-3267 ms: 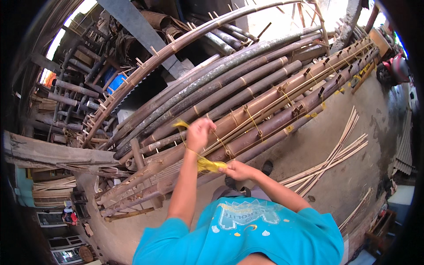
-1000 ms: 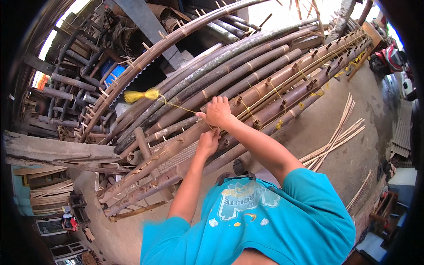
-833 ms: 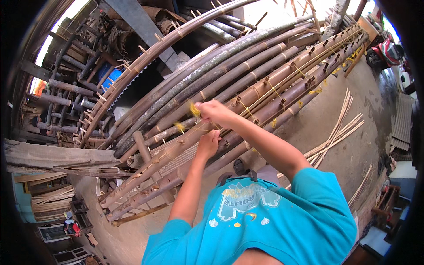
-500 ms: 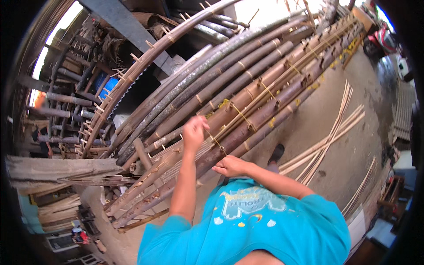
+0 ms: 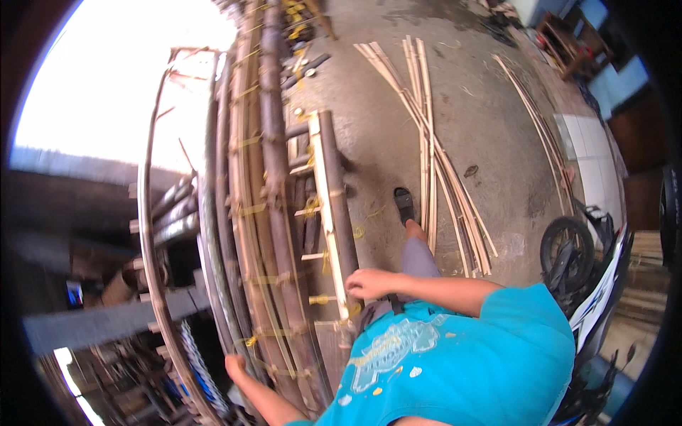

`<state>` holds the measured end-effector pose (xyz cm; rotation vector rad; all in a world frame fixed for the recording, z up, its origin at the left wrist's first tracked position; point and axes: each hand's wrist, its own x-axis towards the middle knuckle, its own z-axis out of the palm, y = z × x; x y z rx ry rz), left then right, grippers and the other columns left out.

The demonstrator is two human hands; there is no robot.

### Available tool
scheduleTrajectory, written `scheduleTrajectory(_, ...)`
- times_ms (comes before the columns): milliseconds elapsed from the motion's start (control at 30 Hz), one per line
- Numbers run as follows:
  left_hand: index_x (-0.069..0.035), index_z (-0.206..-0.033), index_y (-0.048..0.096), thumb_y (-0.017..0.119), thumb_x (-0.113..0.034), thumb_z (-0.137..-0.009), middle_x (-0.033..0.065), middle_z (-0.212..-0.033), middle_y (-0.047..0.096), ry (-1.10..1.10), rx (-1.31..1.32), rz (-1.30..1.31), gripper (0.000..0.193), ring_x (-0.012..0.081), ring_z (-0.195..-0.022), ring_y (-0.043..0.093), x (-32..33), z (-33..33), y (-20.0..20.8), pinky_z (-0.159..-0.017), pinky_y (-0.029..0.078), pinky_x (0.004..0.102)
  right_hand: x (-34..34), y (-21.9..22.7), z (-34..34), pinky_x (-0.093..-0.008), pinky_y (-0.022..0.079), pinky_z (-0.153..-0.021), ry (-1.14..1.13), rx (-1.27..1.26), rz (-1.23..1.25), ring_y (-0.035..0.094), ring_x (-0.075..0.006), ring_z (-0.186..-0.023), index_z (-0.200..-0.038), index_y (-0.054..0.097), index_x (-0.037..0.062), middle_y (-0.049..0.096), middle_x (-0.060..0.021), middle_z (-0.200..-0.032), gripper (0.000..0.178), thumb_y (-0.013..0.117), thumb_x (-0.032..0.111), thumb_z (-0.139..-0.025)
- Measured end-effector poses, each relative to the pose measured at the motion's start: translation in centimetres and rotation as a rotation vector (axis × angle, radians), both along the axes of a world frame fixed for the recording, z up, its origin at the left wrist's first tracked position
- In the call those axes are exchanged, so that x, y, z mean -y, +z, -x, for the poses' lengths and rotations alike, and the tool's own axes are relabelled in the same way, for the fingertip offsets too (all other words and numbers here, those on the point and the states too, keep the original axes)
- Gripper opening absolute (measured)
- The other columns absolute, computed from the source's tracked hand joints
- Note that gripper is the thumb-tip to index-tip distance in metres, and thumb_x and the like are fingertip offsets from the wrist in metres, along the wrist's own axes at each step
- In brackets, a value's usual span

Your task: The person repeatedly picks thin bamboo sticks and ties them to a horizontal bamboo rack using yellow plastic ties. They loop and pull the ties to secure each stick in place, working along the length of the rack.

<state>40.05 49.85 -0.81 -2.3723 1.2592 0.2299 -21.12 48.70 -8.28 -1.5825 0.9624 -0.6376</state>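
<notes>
My left hand (image 5: 236, 366) is closed beside long brown bamboo poles (image 5: 278, 213) bound together with yellow ties (image 5: 250, 210). A thin yellow strand (image 5: 284, 371) curves across the poles near that hand; whether the fingers grip it cannot be made out. Thin split strips run lengthwise between the poles. Over on the right, my right hand (image 5: 371, 284) has its fingers curled, and anything inside them is hidden. It is close to the near part of a short bamboo frame (image 5: 328, 184) with a pale split edge and small pegs sticking out sideways.
Long pale bamboo strips (image 5: 430, 142) lie crossed on the concrete floor, with more strips (image 5: 533, 121) farther right. A motorcycle (image 5: 590, 270) stands at the right. A curved pegged pole (image 5: 153, 270) runs along the left. My sandalled foot (image 5: 403, 204) is beside the crossed strips.
My view has turned to the right, so the poles now run up and down the picture. My hands have moved apart, the left staying by the poles and the right near the short frame.
</notes>
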Motion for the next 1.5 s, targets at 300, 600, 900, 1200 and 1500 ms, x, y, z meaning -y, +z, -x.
scheduleTrajectory(300,0.003,-0.127,0.054,0.054,-0.016,-0.097,0.0186,-0.122,0.059,-0.767,-0.381,0.818,0.036,0.0252,-0.102,0.06,26.6,53.9,8.7,-0.089,0.048,0.0344,13.7,-36.8,31.1,-0.0424,0.052,-0.079,-0.997,-0.416,-0.577,0.068,-0.0328,-0.089,-0.079,0.073,0.0079,0.07,-0.0174,-0.087,0.02,0.061,0.024,-0.083)
scheduleTrajectory(600,-0.004,-0.135,0.052,0.056,-0.028,-0.098,0.0195,-0.131,0.055,-0.087,-0.763,-0.822,0.044,0.0296,-0.118,0.055,31.6,74.0,-24.0,-0.094,0.049,0.0389,28.5,-64.0,51.4,-0.0476,0.048,-0.093,-1.286,-0.713,-1.036,0.061,-0.0365,-0.108,-0.118,0.06,0.0103,0.066,-0.0173,-0.113,0.036,0.062,0.027,-0.087)
scheduleTrajectory(900,-0.006,-0.126,0.059,0.057,-0.036,-0.098,0.0112,-0.113,0.06,-0.043,-0.814,-0.342,0.041,0.0178,-0.095,0.06,29.1,63.8,-30.0,-0.078,0.051,0.0309,29.3,-69.4,53.4,-0.049,0.047,-0.09,-1.255,-0.986,-0.876,0.057,-0.0401,-0.106,-0.12,0.052,0.0054,0.061,-0.0212,-0.107,0.032,0.053,0.02,-0.091)
scheduleTrajectory(1200,-0.008,-0.134,0.049,0.061,-0.028,-0.095,0.0138,-0.119,0.062,0.488,-1.089,-0.138,0.045,0.0224,-0.108,0.061,26.5,63.6,-23.7,-0.087,0.051,0.0329,36.3,-36.1,54.3,-0.0364,0.049,-0.069,-1.614,-0.363,-0.175,0.063,-0.0254,-0.075,-0.108,0.058,-0.0012,0.065,-0.0162,-0.083,0.025,0.05,0.021,-0.1)
scheduleTrajectory(1500,-0.005,-0.126,0.059,0.052,-0.034,-0.097,0.0206,-0.117,0.063,-0.221,-1.012,0.07,0.042,0.0361,-0.111,0.059,36.1,71.1,-7.2,-0.096,0.046,0.0421,55.5,-6.6,53.7,-0.0421,0.048,-0.071,-1.47,-0.244,0.486,0.059,-0.0371,-0.079,-0.11,0.053,-0.0039,0.062,-0.0243,-0.09,0.025,0.044,0.019,-0.103)
